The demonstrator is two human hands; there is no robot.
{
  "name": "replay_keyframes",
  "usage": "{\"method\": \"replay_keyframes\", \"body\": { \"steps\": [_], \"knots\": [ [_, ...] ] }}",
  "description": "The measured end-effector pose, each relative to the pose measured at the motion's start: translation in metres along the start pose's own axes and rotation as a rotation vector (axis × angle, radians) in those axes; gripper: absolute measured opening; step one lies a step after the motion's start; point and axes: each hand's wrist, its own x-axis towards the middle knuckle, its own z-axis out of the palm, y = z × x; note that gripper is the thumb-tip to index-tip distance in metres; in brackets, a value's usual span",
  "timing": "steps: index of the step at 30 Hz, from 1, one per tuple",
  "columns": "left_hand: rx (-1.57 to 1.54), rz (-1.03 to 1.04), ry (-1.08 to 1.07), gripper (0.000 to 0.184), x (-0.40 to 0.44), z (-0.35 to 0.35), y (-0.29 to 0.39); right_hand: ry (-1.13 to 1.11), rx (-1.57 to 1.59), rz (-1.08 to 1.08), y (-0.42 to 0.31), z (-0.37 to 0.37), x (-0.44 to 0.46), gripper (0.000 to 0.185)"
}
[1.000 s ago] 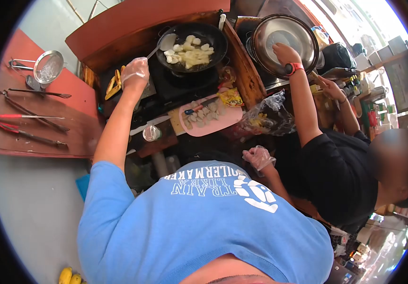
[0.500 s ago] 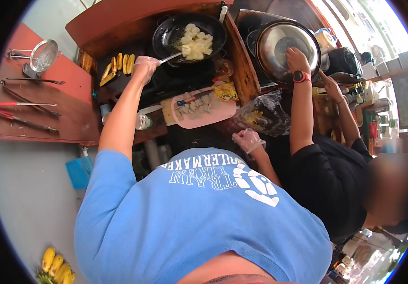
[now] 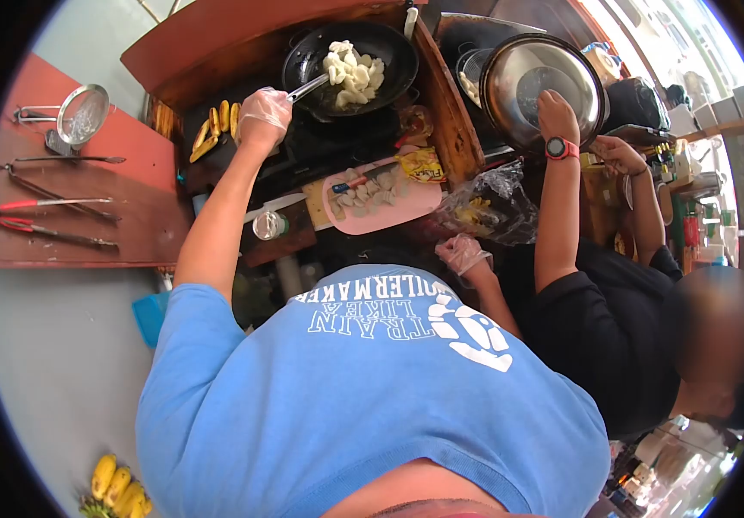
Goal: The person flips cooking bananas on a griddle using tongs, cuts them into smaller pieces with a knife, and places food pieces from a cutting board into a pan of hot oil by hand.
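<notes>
Left hand (image 3: pixel 264 118) grips a metal turner (image 3: pixel 310 88) at pale lumps (image 3: pixel 354 78) in a round wok (image 3: pixel 306 65). Right hand (image 3: pixel 463 255): hold unclear.

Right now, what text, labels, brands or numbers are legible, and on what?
"TRAIN": upside down on the light-blue fabric T-shirt with white print.
"LIKE A": same shirt.
"OILERMAKE": same shirt; letters at either end unclear.
Bright yellow plastic packet with dark lettering: too small and blurred to read.
Round black watch with red strap: face too small to read.
</notes>
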Motion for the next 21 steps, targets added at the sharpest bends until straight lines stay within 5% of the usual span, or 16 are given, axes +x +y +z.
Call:
{"method": "replay_keyframes", "body": {
  "steps": [3, 5, 11, 21],
  "knots": [
    [0.104, 0.210, 0.055, 0.022, 0.004, -0.007, 0.000, 0.019, -0.051, -0.003, -0.012, 0.005, 0.001, 0.037],
    [0.064, 0.084, -0.020, 0.020, 0.007, -0.010, 0.001, 0.042, -0.023, -0.027, -0.020, 0.012, 0.005, 0.037],
    [0.052, 0.255, 0.114, 0.020, 0.004, -0.028, -0.015, 0.002, 0.037, 0.090, -0.056, 0.026, 0.003, 0.038],
    [0.071, 0.452, 0.020, 0.033, -0.001, -0.057, -0.029, -0.053, -0.006, 0.232, -0.093, 0.021, -0.005, 0.038]
  ]
}}
